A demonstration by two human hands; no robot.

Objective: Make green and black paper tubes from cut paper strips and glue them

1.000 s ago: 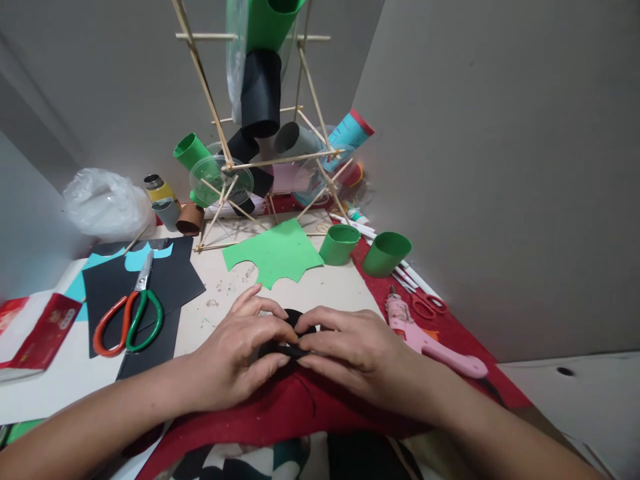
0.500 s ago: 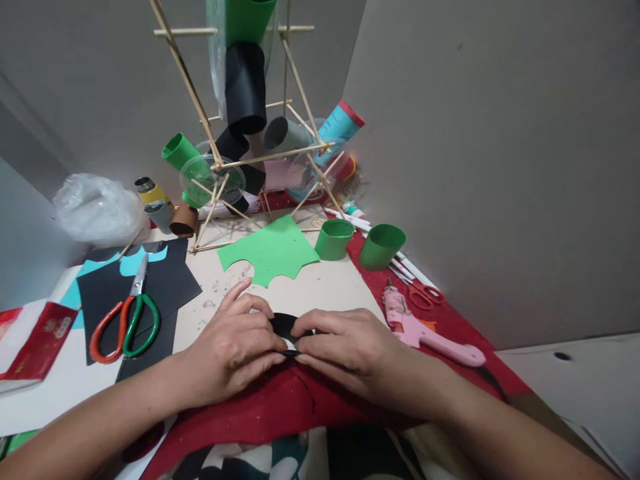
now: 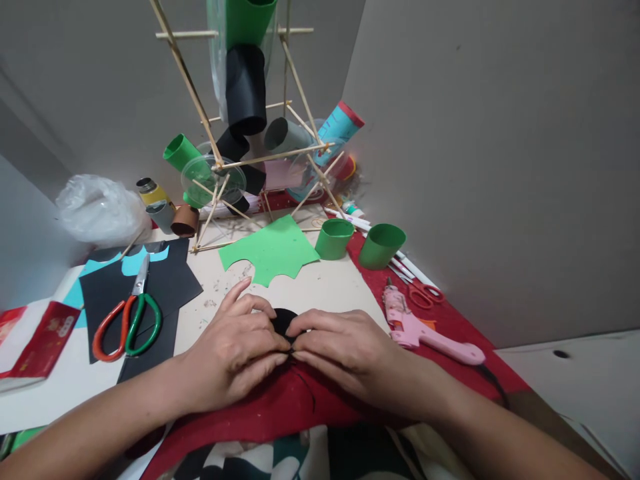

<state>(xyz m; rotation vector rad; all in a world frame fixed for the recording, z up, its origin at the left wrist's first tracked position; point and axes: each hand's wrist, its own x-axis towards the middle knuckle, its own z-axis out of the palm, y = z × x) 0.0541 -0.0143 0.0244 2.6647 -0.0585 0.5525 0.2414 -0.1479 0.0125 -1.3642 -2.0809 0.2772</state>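
Note:
Between my hands, close to the front of the table, is a small rounded black paper piece [image 3: 284, 323]. My left hand [image 3: 244, 347] pinches its near edge from the left, with the index finger raised. From the right, my right hand [image 3: 345, 347] pinches the same edge, fingertips meeting the left ones. Much of the piece is hidden under the fingers. Just beyond my hands lies a green paper sheet [image 3: 275, 250] with scalloped cut-outs. Two green paper tubes, one nearer [image 3: 383, 246] and one farther [image 3: 335, 239], stand behind on the right.
At right lie a pink glue gun [image 3: 425, 330] and small red scissors [image 3: 425, 295]. Large scissors [image 3: 141, 293] with red and green handles rest on black paper [image 3: 185, 280] at left. A stick frame [image 3: 275, 158] holding paper tubes rises behind, near a plastic bag [image 3: 103, 210].
My fingertips have come closer together on the black paper piece, and the pale spot that showed between them is now covered. The other things stay where they were.

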